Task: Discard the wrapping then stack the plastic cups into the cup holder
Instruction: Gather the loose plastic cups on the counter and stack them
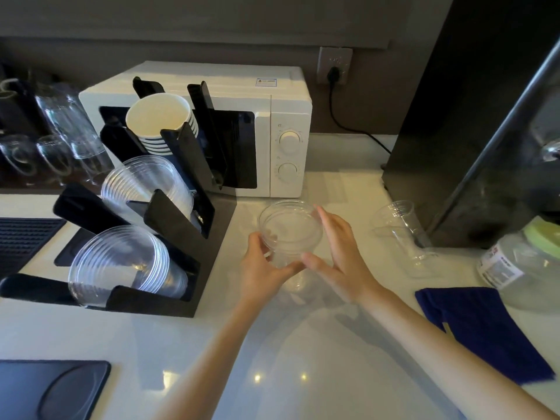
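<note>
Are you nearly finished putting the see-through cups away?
About halfway, it looks. Done: the cup holder already has clear cups in its two lower slots. I can't make out any wrapping. In hand: the left hand grips and the right hand presses a stack of them. Left: that stack, plus loose cups lying by the dark appliance.

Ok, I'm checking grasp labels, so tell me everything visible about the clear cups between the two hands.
The clear cups are thin transparent plastic, seemingly several nested, round rims up toward the camera, upright over the white counter, right of the black cup holder. The left hand curls round their near-left side; the right hand presses straight fingers against the right side.
</note>
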Tool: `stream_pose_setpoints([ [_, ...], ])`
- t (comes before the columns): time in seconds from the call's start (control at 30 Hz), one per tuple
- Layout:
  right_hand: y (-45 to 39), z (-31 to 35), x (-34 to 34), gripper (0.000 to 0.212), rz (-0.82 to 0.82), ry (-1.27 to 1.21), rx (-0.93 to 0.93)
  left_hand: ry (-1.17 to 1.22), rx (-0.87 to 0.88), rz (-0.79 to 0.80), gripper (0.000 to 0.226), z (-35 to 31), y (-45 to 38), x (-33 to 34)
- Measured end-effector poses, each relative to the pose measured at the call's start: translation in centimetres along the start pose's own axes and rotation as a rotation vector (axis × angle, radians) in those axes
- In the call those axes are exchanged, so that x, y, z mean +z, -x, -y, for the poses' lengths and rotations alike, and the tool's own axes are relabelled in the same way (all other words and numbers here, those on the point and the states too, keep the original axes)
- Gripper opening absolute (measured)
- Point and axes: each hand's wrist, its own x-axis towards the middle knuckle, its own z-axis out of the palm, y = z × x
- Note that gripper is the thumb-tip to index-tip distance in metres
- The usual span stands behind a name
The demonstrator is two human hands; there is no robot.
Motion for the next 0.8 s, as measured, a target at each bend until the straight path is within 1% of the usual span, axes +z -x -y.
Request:
stream_pose_setpoints([
  [0.1,1.1,-0.8,-0.8,0.071,-0.088,0.079,0.027,-0.007,0.006,0.008,0.073,-0.4,-0.2,1.6],
  [0.17,1.8,-1.4,-1.4,0.070,-0.155,0.096,0.058,-0.012,0.021,0.020,0.072,-0.7,-0.3,2.6],
  [0.3,1.6,-2.5,-4.5,0.048,-0.262,0.098,0.097,-0.022,0.047,0.046,0.073,-1.3,-0.4,3.9],
  [0.37,0.9,-4.0,-6.2,0.039,-0.325,0.259,0.131,-0.010,0.041,0.050,0.072,-1.3,-0.4,4.4],
  [0.4,0.7,-5.0,-6.8,0.036,-0.361,0.393,0.159,-0.007,0.038,0.047,0.072,-1.3,-0.4,4.6],
  [0.43,0.5,-6.1,-7.2,0.038,-0.384,0.534,0.206,-0.005,0.037,0.045,0.072,-1.3,-0.4,4.8],
  [0.5,0.6,-7.9,-7.7,0.049,-0.345,0.733,0.342,-0.001,0.039,0.049,0.070,-1.2,-0.3,4.9],
  [0.57,1.0,-9.3,-8.0,0.056,-0.249,0.837,0.423,-0.005,0.046,0.063,0.069,-1.2,-0.2,4.7],
  [0.63,1.4,-10.3,-8.2,0.059,-0.205,0.844,0.441,-0.005,0.051,0.082,0.068,-1.2,-0.2,4.6],
  [0.7,1.5,-10.6,-8.3,0.060,-0.216,0.785,0.440,-0.005,0.056,0.086,0.069,-1.1,-0.3,4.5],
  [0.8,1.0,-9.2,-8.6,0.058,-0.330,0.590,0.368,0.002,0.050,0.086,0.069,-1.0,-0.3,4.6],
])
